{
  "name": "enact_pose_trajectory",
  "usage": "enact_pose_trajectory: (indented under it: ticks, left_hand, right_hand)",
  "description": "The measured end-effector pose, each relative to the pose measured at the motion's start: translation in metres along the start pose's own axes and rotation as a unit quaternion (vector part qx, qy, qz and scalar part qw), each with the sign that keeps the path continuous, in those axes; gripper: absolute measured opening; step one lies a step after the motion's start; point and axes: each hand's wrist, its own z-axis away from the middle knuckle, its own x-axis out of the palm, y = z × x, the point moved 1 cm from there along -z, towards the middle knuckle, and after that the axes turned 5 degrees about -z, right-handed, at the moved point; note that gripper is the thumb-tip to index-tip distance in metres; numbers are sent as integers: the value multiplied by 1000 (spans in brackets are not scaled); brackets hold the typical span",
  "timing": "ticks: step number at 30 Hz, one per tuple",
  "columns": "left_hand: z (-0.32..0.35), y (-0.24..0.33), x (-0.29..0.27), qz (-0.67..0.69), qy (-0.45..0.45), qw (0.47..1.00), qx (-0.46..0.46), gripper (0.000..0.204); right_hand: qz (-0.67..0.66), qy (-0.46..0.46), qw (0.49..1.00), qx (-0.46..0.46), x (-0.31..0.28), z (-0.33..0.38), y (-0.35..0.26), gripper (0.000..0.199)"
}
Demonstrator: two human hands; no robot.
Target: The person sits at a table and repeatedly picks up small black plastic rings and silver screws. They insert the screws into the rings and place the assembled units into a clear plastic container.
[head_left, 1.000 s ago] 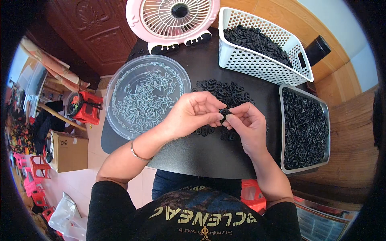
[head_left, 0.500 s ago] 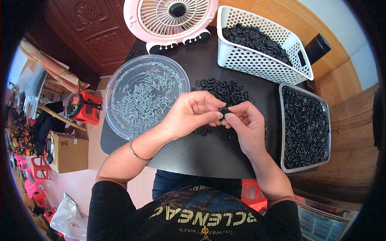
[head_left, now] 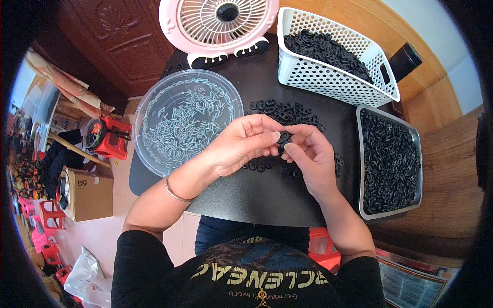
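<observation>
A small black plastic piece [head_left: 284,138] is pinched between the fingertips of both my hands, above the middle of the dark table. My left hand [head_left: 250,142] closes on its left side, thumb and fingers together. From the other side, my right hand [head_left: 310,154] grips it with the thumb in front. The fingers cover part of the piece. Beyond and beneath my hands lies a loose pile of similar black pieces [head_left: 295,114], several with holes. To the left stands a round clear tub [head_left: 137,128] holding many small silvery metal pins or screws [head_left: 185,123].
A white perforated basket [head_left: 328,91] of black pieces stands at the back right. Nearer, a metal tray [head_left: 361,169] holds more. A pink fan [head_left: 169,25] is at the table's back edge, beside a dark door. On the floor at left are a cardboard box [head_left: 92,197] and red stools.
My hands have turned the black piece slightly, so more of it shows between the thumbs. Both hands stay nearly in place.
</observation>
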Motion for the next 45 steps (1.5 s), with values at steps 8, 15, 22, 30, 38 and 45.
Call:
enact_pose_trajectory:
  ticks: [8, 15, 22, 30, 38, 45]
  left_hand:
    - [-1, -2, -4, 23, -4, 1000, -18, 12]
    - [0, -1, -3, 11, 3, 1000, -18, 7]
    - [0, 0, -2, 7, 11, 1000, -19, 7]
    - [0, 1, -2, 10, 6, 1000, -18, 8]
    - [1, 4, -1, -24, 9, 999, -23, 11]
    - [0, 2, -2, -26, 20, 999, -5, 12]
  right_hand:
    - [2, -20, 1000, 5, 1, 0, 0, 34]
    - [29, -10, 999, 23, 2, 0, -1, 32]
    - [34, -16, 999, 28, -2, -1, 2, 32]
    - [19, -27, 999, 37, -3, -1, 4, 31]
    - [46, -21, 999, 20, -1, 3, 4, 30]
    - [64, -15, 998, 2, 1, 3, 4, 30]
